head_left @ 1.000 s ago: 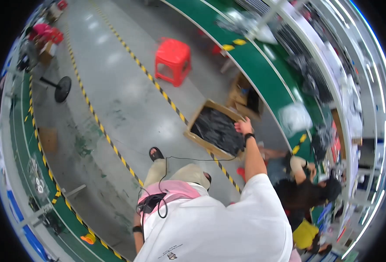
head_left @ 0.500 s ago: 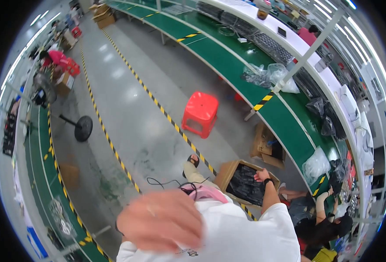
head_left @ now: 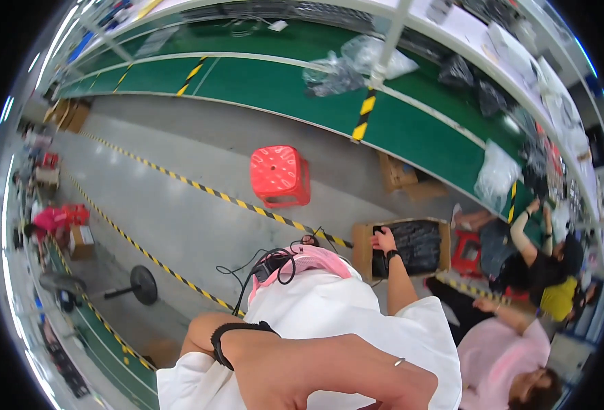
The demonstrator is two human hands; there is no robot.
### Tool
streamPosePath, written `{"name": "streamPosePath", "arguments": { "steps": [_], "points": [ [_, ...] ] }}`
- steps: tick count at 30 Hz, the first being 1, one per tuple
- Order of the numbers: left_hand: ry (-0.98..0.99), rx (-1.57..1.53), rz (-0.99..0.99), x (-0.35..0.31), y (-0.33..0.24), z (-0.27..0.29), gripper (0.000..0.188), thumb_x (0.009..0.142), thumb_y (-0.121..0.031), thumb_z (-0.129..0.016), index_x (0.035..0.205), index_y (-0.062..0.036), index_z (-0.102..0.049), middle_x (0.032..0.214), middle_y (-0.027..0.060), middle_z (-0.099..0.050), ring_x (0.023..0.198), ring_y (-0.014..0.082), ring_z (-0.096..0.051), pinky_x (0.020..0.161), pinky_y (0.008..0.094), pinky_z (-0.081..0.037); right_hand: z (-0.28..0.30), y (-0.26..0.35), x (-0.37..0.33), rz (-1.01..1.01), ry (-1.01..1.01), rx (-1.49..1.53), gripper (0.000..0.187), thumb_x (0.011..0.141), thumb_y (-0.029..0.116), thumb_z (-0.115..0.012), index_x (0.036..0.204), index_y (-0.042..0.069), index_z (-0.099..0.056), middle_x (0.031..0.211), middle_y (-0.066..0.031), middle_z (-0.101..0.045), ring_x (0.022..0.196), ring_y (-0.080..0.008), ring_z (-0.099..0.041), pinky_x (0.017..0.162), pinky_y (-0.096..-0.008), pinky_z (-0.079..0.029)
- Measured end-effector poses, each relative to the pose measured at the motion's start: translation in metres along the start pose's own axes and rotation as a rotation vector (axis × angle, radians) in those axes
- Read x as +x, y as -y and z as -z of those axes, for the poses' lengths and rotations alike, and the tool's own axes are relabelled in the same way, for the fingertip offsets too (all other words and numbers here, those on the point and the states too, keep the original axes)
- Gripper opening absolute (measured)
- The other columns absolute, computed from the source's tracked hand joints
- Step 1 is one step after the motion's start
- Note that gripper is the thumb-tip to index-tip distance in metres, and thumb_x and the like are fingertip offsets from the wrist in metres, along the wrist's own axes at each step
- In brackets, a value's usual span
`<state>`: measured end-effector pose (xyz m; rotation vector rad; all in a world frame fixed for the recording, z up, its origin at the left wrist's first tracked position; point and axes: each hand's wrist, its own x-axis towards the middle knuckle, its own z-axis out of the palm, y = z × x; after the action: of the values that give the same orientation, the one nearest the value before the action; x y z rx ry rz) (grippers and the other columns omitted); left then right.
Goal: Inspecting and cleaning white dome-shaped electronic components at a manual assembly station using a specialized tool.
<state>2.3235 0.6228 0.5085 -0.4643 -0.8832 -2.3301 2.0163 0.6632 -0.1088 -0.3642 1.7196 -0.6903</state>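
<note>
Right of centre, a brown rectangular cardboard box (head_left: 362, 250) contains crumpled black plastic (head_left: 419, 246) under the right hand (head_left: 384, 240); its and the left hand's (head_left: 346, 365) finger closure cannot be told.

A red stool (head_left: 276, 172) stands near a green bench (head_left: 428, 147) holding plastic bags (head_left: 498, 174).

The shirt (head_left: 308, 304) is white, the wristbands (head_left: 218, 339) black.
</note>
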Motion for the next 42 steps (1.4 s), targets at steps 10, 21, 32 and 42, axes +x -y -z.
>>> {"name": "streamPosePath", "arguments": {
  "steps": [10, 21, 32, 42],
  "points": [
    [0.221, -0.111, 0.490, 0.045, -0.028, 0.065, 0.016, 0.070, -0.002, -0.066, 0.084, -0.0005, -0.058, 0.072, 0.0017, -0.052, 0.061, 0.0155, -0.047, 0.056, 0.0276, -0.038, -0.056, -0.072, -0.049, -0.189, -0.111, 0.290, 0.051, 0.094, 0.015, -0.055, 0.140, 0.004, -0.036, 0.091, -0.0149, -0.070, 0.075, -0.0237, -0.069, 0.068, -0.0390, -0.056],
    [0.450, -0.444, 0.668, -0.010, -0.044, 0.077, 0.015, 0.073, -0.003, -0.066, 0.084, 0.0003, -0.057, 0.072, 0.0046, -0.054, 0.060, 0.0178, -0.052, 0.052, 0.0276, -0.041, -0.064, -0.031, 0.001, 0.289, -0.509, 0.072, 0.049, 0.086, 0.011, -0.057, 0.134, 0.003, -0.047, 0.070, -0.0094, -0.061, 0.053, -0.0198, -0.057, 0.048, -0.0325, -0.046],
    [0.607, -0.245, 0.600, -0.003, -0.114, 0.107, 0.007, 0.080, -0.001, -0.058, 0.085, 0.0026, -0.057, 0.073, 0.0090, -0.054, 0.058, 0.0256, -0.053, 0.050, 0.0323, -0.041, -0.132, 0.128, -0.040, 0.229, -0.399, 0.451, 0.067, 0.091, 0.011, -0.056, 0.150, 0.007, -0.023, 0.078, -0.0115, -0.067, 0.055, -0.0174, -0.059, 0.052, -0.0317, -0.050],
    [0.413, 0.101, 0.331, -0.028, -0.194, 0.130, 0.021, 0.094, -0.018, -0.063, 0.094, 0.0028, -0.063, 0.086, 0.0143, -0.064, 0.067, 0.0264, -0.063, 0.054, 0.0309, -0.050, -0.224, -0.120, -0.026, -0.170, -0.368, 0.013, 0.048, 0.090, 0.014, -0.052, 0.133, -0.003, -0.042, 0.077, -0.0146, -0.069, 0.059, -0.0230, -0.067, 0.048, -0.0364, -0.053]
  ]
}}
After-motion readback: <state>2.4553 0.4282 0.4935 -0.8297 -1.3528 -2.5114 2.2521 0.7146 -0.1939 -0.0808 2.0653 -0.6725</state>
